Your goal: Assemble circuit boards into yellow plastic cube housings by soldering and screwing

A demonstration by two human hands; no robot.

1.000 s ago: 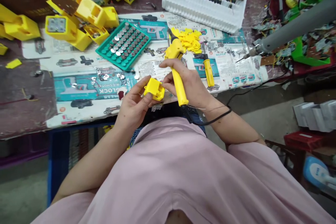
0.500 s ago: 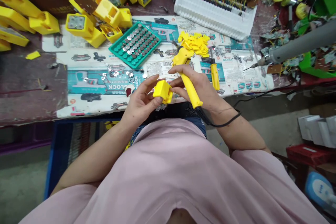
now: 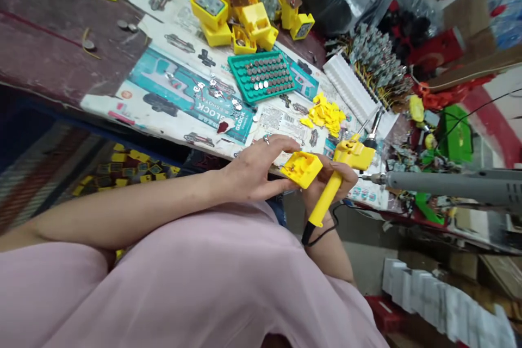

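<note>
My left hand (image 3: 261, 168) pinches a small yellow plastic housing (image 3: 305, 170) between thumb and fingers. The housing's open side faces up, showing a hollow with a thin wire at its left edge. My right hand (image 3: 315, 194) is closed around a yellow soldering gun (image 3: 329, 196), whose metal tip points up and away to the right. Its fingers also meet the right side of the housing, partly hidden behind it. A black cable runs from the soldering gun's handle past my right wrist.
A green tray (image 3: 244, 84) of button cells lies ahead, beside a pile of small yellow pieces (image 3: 326, 114). Yellow housings (image 3: 255, 22) stand behind. A white rack (image 3: 346, 84) holds wired circuit boards. A grey electric screwdriver (image 3: 440, 185) juts in from the right, close to my right hand.
My view has swung to the right. Both hands have shifted right with the housing and soldering gun. The housing has turned so its hollow shows, and the soldering gun tip points further right.
</note>
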